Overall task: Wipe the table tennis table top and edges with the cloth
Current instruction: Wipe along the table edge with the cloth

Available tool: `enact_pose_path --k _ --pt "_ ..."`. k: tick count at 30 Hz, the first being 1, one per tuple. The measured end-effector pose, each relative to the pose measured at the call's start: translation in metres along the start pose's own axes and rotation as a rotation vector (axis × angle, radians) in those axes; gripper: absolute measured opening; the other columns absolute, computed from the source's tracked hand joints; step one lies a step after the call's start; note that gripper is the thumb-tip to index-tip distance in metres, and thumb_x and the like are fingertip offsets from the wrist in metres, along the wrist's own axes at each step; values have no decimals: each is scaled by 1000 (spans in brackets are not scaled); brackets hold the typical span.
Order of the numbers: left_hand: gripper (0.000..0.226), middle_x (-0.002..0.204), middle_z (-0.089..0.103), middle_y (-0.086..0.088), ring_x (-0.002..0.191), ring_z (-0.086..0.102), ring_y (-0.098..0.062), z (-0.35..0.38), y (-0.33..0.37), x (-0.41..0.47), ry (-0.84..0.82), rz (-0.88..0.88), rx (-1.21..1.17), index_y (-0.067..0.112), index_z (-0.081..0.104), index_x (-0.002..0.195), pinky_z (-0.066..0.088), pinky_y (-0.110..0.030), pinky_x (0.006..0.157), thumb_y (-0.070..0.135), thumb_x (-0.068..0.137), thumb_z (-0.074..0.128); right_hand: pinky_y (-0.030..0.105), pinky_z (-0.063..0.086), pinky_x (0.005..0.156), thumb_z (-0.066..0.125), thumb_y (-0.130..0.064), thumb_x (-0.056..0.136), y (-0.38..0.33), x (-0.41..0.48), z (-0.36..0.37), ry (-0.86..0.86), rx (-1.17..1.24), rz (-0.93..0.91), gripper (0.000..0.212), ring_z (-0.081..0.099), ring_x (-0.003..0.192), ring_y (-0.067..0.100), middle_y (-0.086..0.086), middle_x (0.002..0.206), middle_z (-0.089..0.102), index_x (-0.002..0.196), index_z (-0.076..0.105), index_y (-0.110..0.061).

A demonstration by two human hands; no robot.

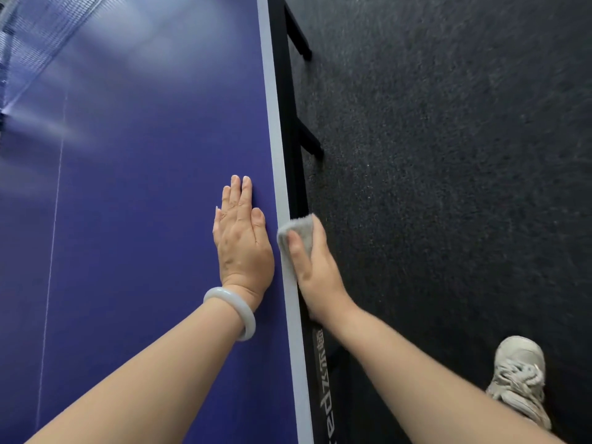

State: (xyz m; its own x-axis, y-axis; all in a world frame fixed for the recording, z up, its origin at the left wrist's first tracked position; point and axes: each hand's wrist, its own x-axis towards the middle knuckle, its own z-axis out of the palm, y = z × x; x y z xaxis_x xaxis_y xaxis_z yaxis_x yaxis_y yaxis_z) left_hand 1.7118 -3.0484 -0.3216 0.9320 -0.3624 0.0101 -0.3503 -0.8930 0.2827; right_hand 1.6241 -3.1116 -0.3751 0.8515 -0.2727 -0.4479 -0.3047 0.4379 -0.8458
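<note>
The blue table tennis table top (137, 193) fills the left of the view, with a white border stripe (275, 149) along its right edge. My left hand (242, 238) lies flat on the top beside that stripe, fingers straight, a pale bangle on the wrist. My right hand (312, 267) grips a grey cloth (299, 229) and holds it against the table's right edge, thumb on top over the stripe and fingers down the black side.
The net (35, 36) crosses the far left corner. Black frame bars (298, 30) stick out under the table's edge. Dark speckled floor (448, 155) lies to the right, with my light shoe (519, 376) on it at lower right.
</note>
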Motion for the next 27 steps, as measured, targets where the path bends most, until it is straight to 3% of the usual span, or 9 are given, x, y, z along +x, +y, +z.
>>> enact_pose_path --k 2,4,6,10,12,15,20,24,27 --pt "48 164 17 3 152 9 -11 1 0 0 13 -2 4 17 26 155 4 -37 124 15 107 29 22 22 119 34 -76 84 21 -38 -1 -51 33 41 92 25 147 4 -3 163 25 159 8 -31" --pt "48 164 18 4 152 9 -11 1 1 0 18 -2 1 18 27 155 4 -35 124 14 107 30 5 20 109 31 -83 79 29 -64 1 -84 33 92 96 24 138 -13 -11 163 19 158 2 -37" --pt "48 164 17 4 152 9 -10 2 0 -1 20 1 -1 18 27 155 4 -35 124 15 107 30 1 21 99 28 -86 77 23 -69 4 -79 -14 124 99 25 123 -23 -12 161 19 157 -1 -38" --pt "48 164 17 4 152 9 -10 2 -3 -1 24 -9 4 19 26 155 3 -34 124 16 107 30 32 27 112 34 -73 86 -2 -24 9 30 -95 61 95 30 143 20 10 158 24 160 2 -22" --pt "48 164 17 4 152 9 -10 3 -4 0 24 -6 1 20 26 155 2 -33 124 17 107 29 37 30 111 42 -66 94 -12 -1 10 70 -73 72 88 33 142 29 12 155 28 160 5 -22" --pt "48 164 18 3 152 10 -11 5 -6 0 33 -4 -5 19 27 155 2 -33 124 18 107 29 27 27 105 54 -63 91 8 -26 12 53 -97 56 92 33 142 23 7 155 27 159 2 -28" --pt "45 161 28 -1 151 17 -14 2 -11 -1 61 20 -126 15 38 151 7 -32 124 16 105 38 -2 26 87 55 -69 85 60 -104 10 -64 -49 81 97 29 117 -10 -21 133 22 156 -5 -43" --pt "43 151 46 3 145 31 -8 -8 -14 -5 96 -89 -398 14 57 138 20 -28 122 3 98 47 17 23 102 54 -55 95 59 -99 8 -105 -90 55 91 27 121 0 -12 135 22 158 -6 -31" --pt "44 151 45 5 144 31 -5 -17 -13 -24 29 -146 -542 15 60 134 24 -25 120 -1 96 47 23 25 105 55 -53 95 60 -98 9 -103 -99 36 90 34 128 10 1 146 27 159 -3 -26"
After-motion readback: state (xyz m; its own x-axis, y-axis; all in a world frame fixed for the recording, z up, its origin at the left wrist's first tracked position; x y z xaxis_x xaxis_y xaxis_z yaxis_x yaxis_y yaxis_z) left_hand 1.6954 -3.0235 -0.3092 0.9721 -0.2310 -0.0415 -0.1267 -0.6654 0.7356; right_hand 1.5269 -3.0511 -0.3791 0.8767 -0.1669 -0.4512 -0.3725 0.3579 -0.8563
